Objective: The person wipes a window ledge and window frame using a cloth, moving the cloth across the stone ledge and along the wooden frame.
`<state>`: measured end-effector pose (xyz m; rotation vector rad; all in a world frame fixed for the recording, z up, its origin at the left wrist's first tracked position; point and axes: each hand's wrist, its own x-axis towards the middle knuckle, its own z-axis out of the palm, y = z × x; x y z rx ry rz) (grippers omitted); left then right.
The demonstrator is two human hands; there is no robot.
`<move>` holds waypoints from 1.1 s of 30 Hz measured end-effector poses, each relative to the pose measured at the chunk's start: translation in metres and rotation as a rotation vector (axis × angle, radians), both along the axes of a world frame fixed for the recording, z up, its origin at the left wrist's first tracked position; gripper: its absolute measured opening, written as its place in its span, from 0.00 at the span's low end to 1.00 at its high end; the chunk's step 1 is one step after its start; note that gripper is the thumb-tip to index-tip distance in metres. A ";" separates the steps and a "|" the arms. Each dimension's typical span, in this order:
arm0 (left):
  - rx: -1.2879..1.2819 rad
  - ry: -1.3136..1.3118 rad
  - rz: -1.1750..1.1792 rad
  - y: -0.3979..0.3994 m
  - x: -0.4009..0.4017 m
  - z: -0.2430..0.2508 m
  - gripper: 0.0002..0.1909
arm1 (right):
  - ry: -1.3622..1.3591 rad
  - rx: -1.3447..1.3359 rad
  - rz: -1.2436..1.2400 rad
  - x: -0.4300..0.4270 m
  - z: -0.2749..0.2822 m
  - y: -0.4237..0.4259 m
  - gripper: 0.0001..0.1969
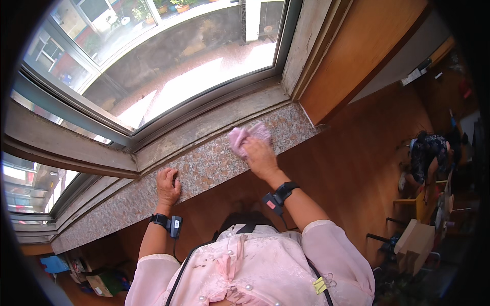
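Observation:
My right hand [261, 157] grips a crumpled pink cloth [240, 140] and presses it on the speckled granite windowsill [208, 164]. Part of the cloth is hidden under the fingers. Farther left, my left hand [167, 186] rests on the same sill with its fingers curled and nothing seen in it. Behind the sill runs a worn wooden window frame [214, 120], with a sliding glass pane [183, 69] above it. Each wrist wears a black strap with a small box on it.
At the right, an orange wooden door [356, 49] stands beside the sill's end. Another person [427, 155] bends over near a yellow wooden stool [411, 202] and a cardboard box [415, 244]. Several items, one a blue bag [54, 264], lie below the sill at lower left.

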<state>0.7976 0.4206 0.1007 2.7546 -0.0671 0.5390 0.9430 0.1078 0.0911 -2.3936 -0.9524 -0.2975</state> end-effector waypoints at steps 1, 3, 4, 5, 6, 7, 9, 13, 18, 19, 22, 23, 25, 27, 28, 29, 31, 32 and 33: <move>0.001 -0.030 0.005 -0.001 0.000 -0.002 0.15 | -0.024 -0.085 -0.174 0.015 -0.001 -0.027 0.18; 0.008 -0.022 0.017 -0.005 0.001 0.001 0.15 | -0.022 -0.131 -0.344 0.041 0.000 -0.082 0.19; 0.024 -0.022 0.022 -0.006 0.002 0.003 0.15 | -0.035 -0.118 -0.412 0.046 0.001 -0.096 0.18; 0.026 -0.018 0.037 -0.007 0.003 0.004 0.15 | -0.049 -0.103 -0.477 0.048 0.002 -0.100 0.17; 0.016 0.008 0.032 -0.007 0.003 0.004 0.15 | -0.041 -0.102 -0.458 0.046 0.000 -0.089 0.17; 0.009 0.034 0.025 -0.007 0.003 0.004 0.14 | -0.077 -0.091 -0.472 0.039 -0.003 -0.071 0.18; 0.024 0.031 0.041 -0.008 0.006 0.004 0.14 | -0.082 -0.081 -0.391 0.014 -0.015 -0.021 0.22; 0.036 0.017 0.042 0.000 0.001 0.003 0.14 | 0.118 0.015 -0.055 -0.044 0.002 0.078 0.27; -0.218 -0.089 -0.018 -0.009 0.013 0.009 0.14 | 0.819 1.013 -0.033 -0.025 0.002 0.085 0.23; -0.222 -0.069 -0.077 -0.028 0.021 0.021 0.16 | 0.899 1.199 -0.135 -0.023 0.015 0.074 0.21; -0.063 -0.019 -0.270 -0.084 0.050 0.027 0.23 | 0.794 1.264 -0.352 -0.022 0.009 0.059 0.18; 0.047 0.051 -0.276 -0.097 0.052 0.027 0.24 | 0.687 1.158 -0.390 -0.021 0.001 0.058 0.17; 0.105 -0.005 -0.270 -0.090 0.047 0.017 0.20 | 0.575 1.052 -0.414 -0.016 -0.010 0.053 0.16; -0.037 0.069 -0.316 -0.060 0.031 0.015 0.16 | 0.351 0.922 -0.485 -0.010 -0.021 0.047 0.14; -0.039 -0.039 -0.276 -0.038 0.015 0.015 0.13 | 0.360 0.918 -0.482 -0.009 -0.024 0.046 0.14; -0.041 -0.038 -0.216 -0.013 -0.006 0.016 0.13 | 0.298 0.857 -0.568 -0.006 -0.023 0.047 0.14; -0.054 -0.041 -0.075 0.041 -0.059 0.010 0.13 | 0.236 0.796 -0.646 0.000 -0.024 0.048 0.13; -0.034 -0.062 0.000 0.069 -0.084 0.005 0.12 | 0.207 0.750 -0.694 0.005 -0.029 0.048 0.13; -0.039 -0.048 0.099 0.095 -0.108 0.003 0.13 | 0.182 0.703 -0.744 0.007 -0.035 0.049 0.12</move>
